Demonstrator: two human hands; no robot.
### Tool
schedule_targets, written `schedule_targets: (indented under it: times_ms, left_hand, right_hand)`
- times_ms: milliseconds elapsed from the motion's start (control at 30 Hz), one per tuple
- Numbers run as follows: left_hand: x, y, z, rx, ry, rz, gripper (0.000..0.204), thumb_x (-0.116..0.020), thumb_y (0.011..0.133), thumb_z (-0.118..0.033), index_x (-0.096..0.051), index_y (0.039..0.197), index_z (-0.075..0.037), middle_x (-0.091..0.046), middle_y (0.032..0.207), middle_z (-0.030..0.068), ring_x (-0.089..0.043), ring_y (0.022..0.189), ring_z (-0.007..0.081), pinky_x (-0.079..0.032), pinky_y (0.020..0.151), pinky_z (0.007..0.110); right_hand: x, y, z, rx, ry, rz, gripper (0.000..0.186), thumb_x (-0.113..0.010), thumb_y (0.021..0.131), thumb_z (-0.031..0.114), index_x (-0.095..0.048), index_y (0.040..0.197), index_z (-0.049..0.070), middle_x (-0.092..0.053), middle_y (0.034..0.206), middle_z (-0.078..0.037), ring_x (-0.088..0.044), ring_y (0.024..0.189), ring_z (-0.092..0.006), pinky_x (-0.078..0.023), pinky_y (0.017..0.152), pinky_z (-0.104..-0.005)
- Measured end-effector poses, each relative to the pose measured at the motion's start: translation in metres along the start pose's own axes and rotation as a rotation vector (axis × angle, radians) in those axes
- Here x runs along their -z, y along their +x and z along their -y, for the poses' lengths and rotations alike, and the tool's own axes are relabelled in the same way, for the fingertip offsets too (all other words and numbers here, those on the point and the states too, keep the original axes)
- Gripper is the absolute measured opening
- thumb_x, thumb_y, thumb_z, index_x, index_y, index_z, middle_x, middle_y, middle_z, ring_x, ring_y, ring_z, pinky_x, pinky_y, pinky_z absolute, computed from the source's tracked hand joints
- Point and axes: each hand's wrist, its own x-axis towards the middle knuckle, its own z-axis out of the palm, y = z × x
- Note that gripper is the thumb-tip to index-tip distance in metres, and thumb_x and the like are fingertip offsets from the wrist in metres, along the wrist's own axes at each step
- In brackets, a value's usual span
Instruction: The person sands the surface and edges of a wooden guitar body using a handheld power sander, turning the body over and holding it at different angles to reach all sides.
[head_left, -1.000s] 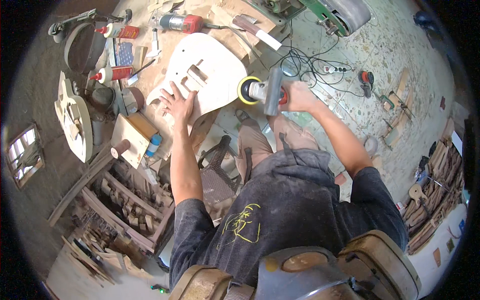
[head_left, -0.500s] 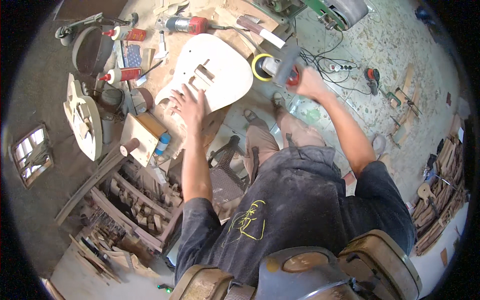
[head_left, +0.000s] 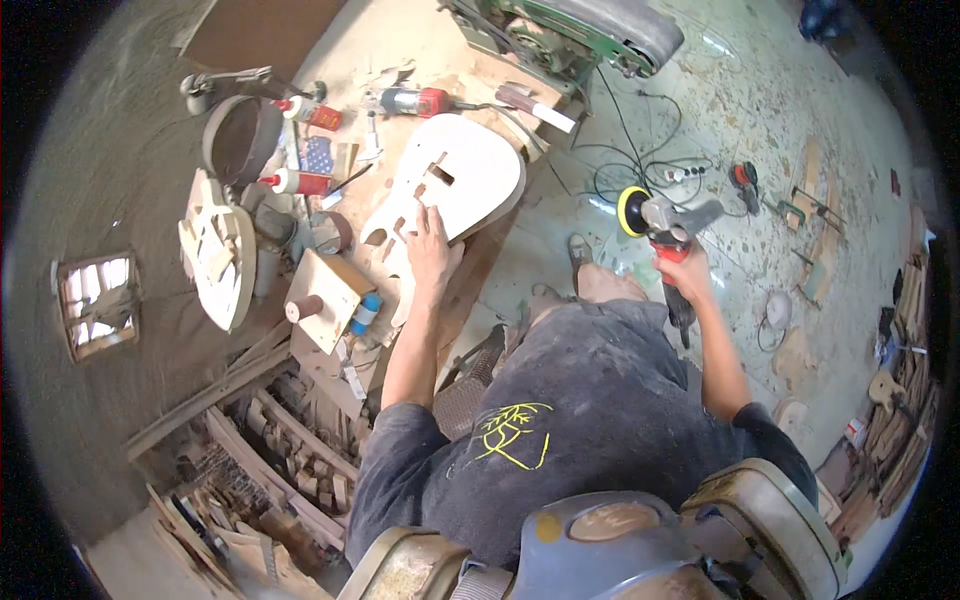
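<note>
in the head view, the pale guitar body [head_left: 487,165] lies on the bench [head_left: 345,45] in front of the person, so let's go round it. to its left it's crowded: two red-and-white bottles [head_left: 310,113] [head_left: 298,182], then a second guitar body [head_left: 232,272] farther out past them. nearer the person on that same side sits a wooden box [head_left: 333,290] with a round spool [head_left: 305,308] at its front, close by the left forearm. just beyond the body, a red-ended power tool [head_left: 408,101] lies with its cord trailing rightward, and a brown-and-white tool [head_left: 540,108] rests by the far right. past that, the green belt sander [head_left: 600,45] blocks the far side.

the left grip [head_left: 430,258] is unclosed, fingers stretched onto the narrower near end of the body, clasped round nothing. the right grip [head_left: 688,270] is wrapped firmly round the red handle of a polisher [head_left: 662,216], its yellow-rimmed disc well clear of the body, off to the right.

now the edges: the body's right rim comes up to the bench's right edge; whether it overhangs, i can't tell. right of that there's open floor [head_left: 545,235], with tangled black cables [head_left: 640,178] lying farther right of the body, beyond the polisher.
</note>
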Motion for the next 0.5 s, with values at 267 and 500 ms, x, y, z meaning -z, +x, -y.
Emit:
schedule_targets:
  times_ms: [267, 500]
  left_hand:
    - [0.083, 0.021, 0.0, 0.136, -0.324, 0.084, 0.07, -0.065, 0.081, -0.032, -0.053, 0.142, 0.001, -0.067, 0.117, 0.0309, -0.068, 0.108, 0.0426, -0.052, 0.097, 0.049]
    - [0.075, 0.014, -0.006, 0.164, -0.395, 0.056, 0.068, -0.068, 0.083, -0.035, -0.056, 0.132, 0.01, -0.071, 0.109, 0.0324, -0.07, 0.104, 0.0436, -0.055, 0.093, 0.049]
  right_hand:
    - [-0.016, -0.03, -0.019, 0.029, 0.195, -0.138, 0.055, -0.085, 0.067, 0.025, -0.065, 0.114, 0.002, -0.068, 0.097, -0.006, -0.065, 0.082, -0.0176, -0.055, 0.075, -0.0334]
    - [-0.024, -0.058, -0.004, 0.081, 0.27, -0.105, 0.054, -0.084, 0.068, 0.018, -0.063, 0.114, 0.001, -0.067, 0.097, -0.007, -0.066, 0.08, -0.0166, -0.056, 0.069, -0.0312]
